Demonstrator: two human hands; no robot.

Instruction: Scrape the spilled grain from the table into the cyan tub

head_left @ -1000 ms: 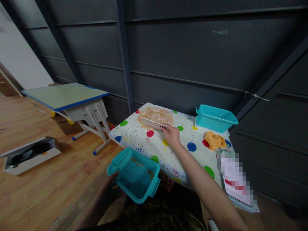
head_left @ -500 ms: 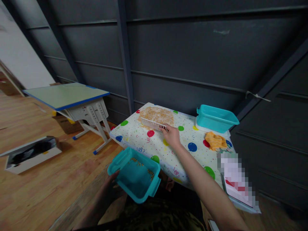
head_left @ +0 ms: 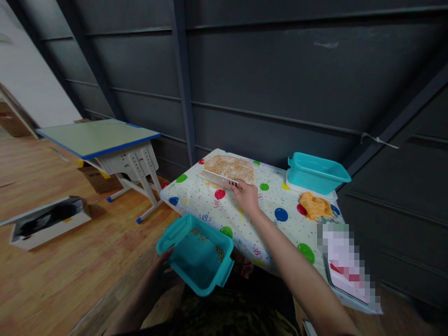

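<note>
My right hand [head_left: 247, 197] is closed on one end of a flat white strip [head_left: 219, 178] that lies across the near side of a spread of yellow-brown grains [head_left: 231, 167] on the balloon-patterned table [head_left: 210, 205]. My left hand [head_left: 161, 261] grips the near left edge of a teal plastic tub [head_left: 196, 253], held below the table's front edge. A few grains lie inside the tub.
A second teal tub [head_left: 317, 171] stands on a white lid at the table's back right, with an orange cloth [head_left: 315, 205] in front of it. A blue-edged desk [head_left: 98, 140] stands to the left, and an open white box [head_left: 45, 224] lies on the wooden floor.
My right hand and the white strip have shifted slightly left along the edge of the grains. The tub in my left hand has hardly moved.
</note>
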